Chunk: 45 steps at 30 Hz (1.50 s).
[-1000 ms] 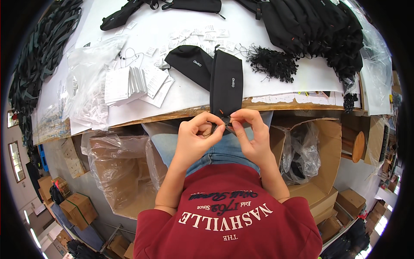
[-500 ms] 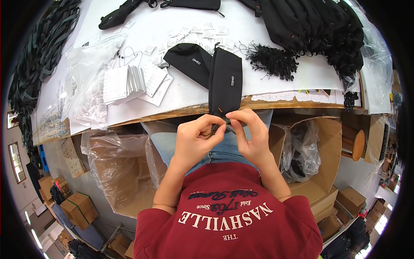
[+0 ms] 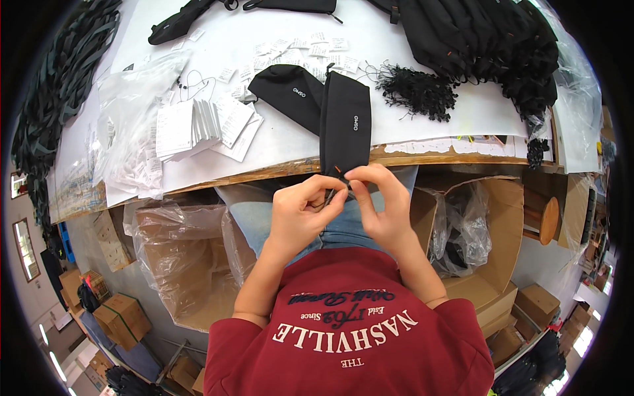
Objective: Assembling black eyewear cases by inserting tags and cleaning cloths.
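Currently the left hand [image 3: 297,210] pinches thumb and forefinger together, seemingly on a dark cord [image 3: 327,197], the upper black pouch [image 3: 345,122] runs lengthwise away from the fingertips onto the table [image 3: 413,127], and the right hand [image 3: 386,208], slightly nearer its close end, has fingertips almost meeting, grip unclear.

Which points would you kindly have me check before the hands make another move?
1. Left hand gripping the dark strand: ok, thumb and forefinger pinch it.
2. Right hand gripping: cannot tell, anything between its fingertips is too small to make out.
3. Front black pouch wholly on the table: not ok, its near end passes the edge.
4. Orange tab uncovered: ok, it shows just beyond the fingers.
5. Second black pouch apart from the front one: not ok, they meet.
6. White booklet stack clear of the front pouch: ok.
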Tool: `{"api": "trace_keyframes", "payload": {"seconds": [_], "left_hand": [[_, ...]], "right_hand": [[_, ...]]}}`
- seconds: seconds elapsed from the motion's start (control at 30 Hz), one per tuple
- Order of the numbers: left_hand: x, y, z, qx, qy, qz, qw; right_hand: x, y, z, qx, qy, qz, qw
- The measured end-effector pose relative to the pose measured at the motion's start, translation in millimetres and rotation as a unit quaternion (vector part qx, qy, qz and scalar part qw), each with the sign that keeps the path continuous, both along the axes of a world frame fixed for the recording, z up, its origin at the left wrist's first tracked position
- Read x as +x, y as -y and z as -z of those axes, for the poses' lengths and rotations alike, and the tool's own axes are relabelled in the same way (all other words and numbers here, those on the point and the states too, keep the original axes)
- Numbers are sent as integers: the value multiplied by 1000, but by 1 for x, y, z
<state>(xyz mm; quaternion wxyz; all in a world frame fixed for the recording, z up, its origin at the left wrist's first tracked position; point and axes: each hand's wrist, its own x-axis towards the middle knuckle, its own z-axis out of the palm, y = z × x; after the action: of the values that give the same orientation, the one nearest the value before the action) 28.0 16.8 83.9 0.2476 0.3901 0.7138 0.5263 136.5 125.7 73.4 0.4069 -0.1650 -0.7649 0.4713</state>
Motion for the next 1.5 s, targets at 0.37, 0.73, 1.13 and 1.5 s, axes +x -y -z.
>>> {"api": "trace_keyframes", "payload": {"seconds": [0.37, 0.73, 1.13, 1.5], "left_hand": [[34, -3, 13, 50, -131, 243, 960], [-16, -39, 33, 21, -377, 88, 922], [-24, -17, 34, 31, -450, 126, 884], [-29, -9, 39, 48, -479, 150, 863]], "right_hand": [[-19, -37, 43, 83, 252, 108, 958], [26, -44, 12, -66, 189, 7, 980], [32, -32, -10, -85, 190, -15, 978], [28, -22, -8, -67, 228, -35, 971]]}}
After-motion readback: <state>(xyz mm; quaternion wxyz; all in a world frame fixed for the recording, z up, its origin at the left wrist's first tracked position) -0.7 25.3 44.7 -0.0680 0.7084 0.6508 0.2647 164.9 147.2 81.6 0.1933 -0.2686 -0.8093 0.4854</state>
